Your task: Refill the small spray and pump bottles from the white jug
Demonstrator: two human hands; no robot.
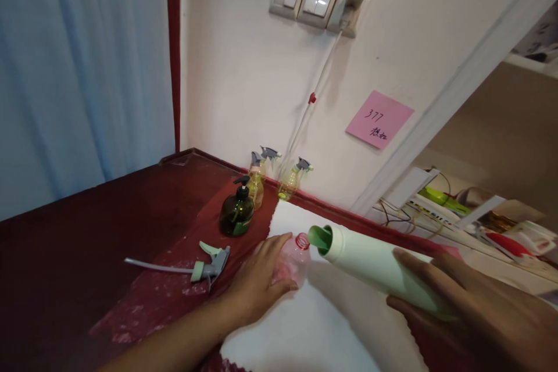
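My left hand (257, 279) is wrapped round a small clear pink bottle (294, 261) standing on a white cloth (314, 325); its open threaded neck points up. My right hand (471, 308) grips a pale green-white bottle (375, 264), tipped sideways so its green spout (320, 238) sits right beside the pink bottle's mouth. A detached grey-green trigger sprayer head with its dip tube (204, 267) lies on the dark red table to the left of my left hand.
A dark green pump bottle (236, 212) and two yellowish spray bottles (257, 183) (293, 180) stand by the wall. Switches and a plug with a white cable hang above; a pink note (379, 119) is stuck on the wall. Cluttered items fill the shelf at right.
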